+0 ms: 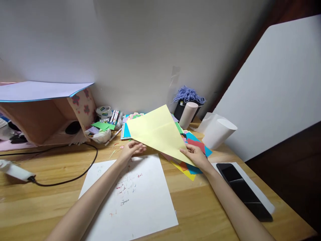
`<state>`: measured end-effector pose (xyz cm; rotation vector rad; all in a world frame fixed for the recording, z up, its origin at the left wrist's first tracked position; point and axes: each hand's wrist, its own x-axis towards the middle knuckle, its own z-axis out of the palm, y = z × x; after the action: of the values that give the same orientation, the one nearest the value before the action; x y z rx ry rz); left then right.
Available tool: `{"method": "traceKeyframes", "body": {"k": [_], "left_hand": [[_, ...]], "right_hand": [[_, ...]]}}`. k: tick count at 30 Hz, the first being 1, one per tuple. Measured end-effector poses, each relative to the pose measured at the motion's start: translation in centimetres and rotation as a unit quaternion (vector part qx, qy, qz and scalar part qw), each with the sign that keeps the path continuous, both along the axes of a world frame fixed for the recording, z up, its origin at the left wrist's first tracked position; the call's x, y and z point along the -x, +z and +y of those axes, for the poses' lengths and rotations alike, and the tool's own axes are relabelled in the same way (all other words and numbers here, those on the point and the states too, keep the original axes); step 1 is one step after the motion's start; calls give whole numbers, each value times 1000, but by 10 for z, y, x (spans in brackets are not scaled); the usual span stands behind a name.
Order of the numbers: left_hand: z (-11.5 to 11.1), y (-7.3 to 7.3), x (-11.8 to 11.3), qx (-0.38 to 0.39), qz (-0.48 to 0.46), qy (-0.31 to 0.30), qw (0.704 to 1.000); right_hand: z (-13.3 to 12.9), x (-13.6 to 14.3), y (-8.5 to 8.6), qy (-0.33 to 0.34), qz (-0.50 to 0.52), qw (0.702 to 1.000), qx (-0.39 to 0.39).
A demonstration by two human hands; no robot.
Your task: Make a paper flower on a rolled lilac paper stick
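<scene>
A pale yellow sheet of paper [157, 132] is held raised and tilted above the back middle of the table. My right hand [197, 155] pinches it near its lower right corner, thumb on top. My left hand [132, 149] is just below the sheet's lower left edge, fingers loosely apart and nothing visible in them; whether it touches the edge is hard to tell. Under the left forearm lies a large white sheet [147, 190] with red and dark marks. Coloured paper pieces [197, 144] show from beneath the yellow sheet, which hides part of the pile.
An open box [47, 124] stands at left, near a white device [15, 170] with a black cable. Markers [115, 116] and a tub of paper scraps [101, 135] are at the back. White paper rolls [220, 134], blue yarn [189, 95] and a black phone [243, 190] are at right.
</scene>
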<state>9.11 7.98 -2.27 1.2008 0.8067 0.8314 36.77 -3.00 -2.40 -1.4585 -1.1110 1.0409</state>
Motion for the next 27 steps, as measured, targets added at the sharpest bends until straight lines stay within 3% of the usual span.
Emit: {"method": "traceKeyframes", "body": {"k": [4, 8, 12, 20, 27], "left_hand": [[-21, 5, -13, 6, 63, -100, 993], [-36, 13, -23, 10, 115, -128, 985], [-39, 12, -25, 13, 135, -118, 984], [-23, -4, -20, -47, 149, -64, 986], [-11, 4, -10, -71, 182, 5, 981]], "right_hand": [[3, 11, -5, -5, -21, 1000, -12], [1, 21, -6, 6, -40, 999, -21], [-2, 27, -3, 11, -56, 998, -29], [-3, 28, -6, 25, -57, 998, -20], [-1, 13, -8, 18, -84, 996, -6]]}}
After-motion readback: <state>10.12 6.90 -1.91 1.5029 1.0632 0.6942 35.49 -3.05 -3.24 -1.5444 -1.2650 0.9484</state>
